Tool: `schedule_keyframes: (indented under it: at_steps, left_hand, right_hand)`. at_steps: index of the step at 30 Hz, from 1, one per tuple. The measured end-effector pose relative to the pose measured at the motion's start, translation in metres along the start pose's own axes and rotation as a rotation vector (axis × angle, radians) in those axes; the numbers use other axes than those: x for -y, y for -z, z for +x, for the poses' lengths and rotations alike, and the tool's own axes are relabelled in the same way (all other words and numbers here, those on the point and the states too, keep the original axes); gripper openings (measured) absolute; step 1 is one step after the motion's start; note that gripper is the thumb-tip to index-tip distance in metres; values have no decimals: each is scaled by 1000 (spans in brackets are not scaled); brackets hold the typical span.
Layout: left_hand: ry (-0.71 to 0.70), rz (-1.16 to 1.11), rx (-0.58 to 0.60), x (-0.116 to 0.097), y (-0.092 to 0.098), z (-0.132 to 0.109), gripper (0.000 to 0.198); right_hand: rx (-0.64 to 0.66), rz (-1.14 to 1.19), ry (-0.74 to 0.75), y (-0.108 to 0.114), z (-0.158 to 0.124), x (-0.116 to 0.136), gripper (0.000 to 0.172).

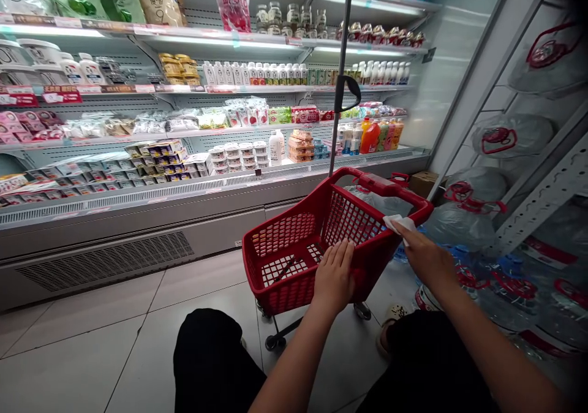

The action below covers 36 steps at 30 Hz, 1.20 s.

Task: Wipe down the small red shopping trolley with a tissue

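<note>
A red plastic shopping basket on wheels [285, 250] stands on the tiled floor right in front of me. My left hand [334, 275] lies flat on its near rim, fingers stretched out and together. My right hand [420, 250] presses a small white cloth [399, 222] against the basket's right rim, fingers closed on it. The basket's long handle pole [342, 64] rises upright behind it. My knees in black trousers frame the bottom of the view.
An open refrigerated display [184, 125] with shelves of dairy, drinks and packaged food fills the left and back. Large water bottles in plastic bags [496, 217] sit on a metal rack at right. A cardboard box [422, 181] lies behind the basket.
</note>
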<state>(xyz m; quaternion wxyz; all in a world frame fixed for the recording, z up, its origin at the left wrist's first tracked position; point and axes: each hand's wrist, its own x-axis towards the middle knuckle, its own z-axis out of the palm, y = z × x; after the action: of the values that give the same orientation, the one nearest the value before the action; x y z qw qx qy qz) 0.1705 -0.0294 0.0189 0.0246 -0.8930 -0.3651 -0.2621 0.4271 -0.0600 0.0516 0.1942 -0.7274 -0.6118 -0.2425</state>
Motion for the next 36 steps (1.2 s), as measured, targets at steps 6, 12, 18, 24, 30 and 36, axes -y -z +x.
schedule_keyframes:
  at_steps: [6, 12, 18, 24, 30, 36]
  left_hand:
    - [11, 20, 11, 0, 0, 1, 78]
    - [-20, -2, 12, 9, 0, 4, 87]
    - [-9, -60, 22, 13, 0, 8, 89]
    - [-19, -74, 18, 16, 5, 6, 90]
    - [-14, -67, 26, 15, 5, 5, 90]
    - [-28, -59, 20, 16, 5, 3, 94]
  right_hand:
    - [87, -4, 209, -3, -26, 37, 82]
    - [18, 19, 34, 0, 6, -9, 75]
    - [103, 100, 149, -11, -6, 38, 72]
    - [90, 97, 201, -12, 2, 40, 72]
    - [42, 66, 36, -8, 19, 13, 65]
    - [77, 106, 292, -12, -4, 45, 75]
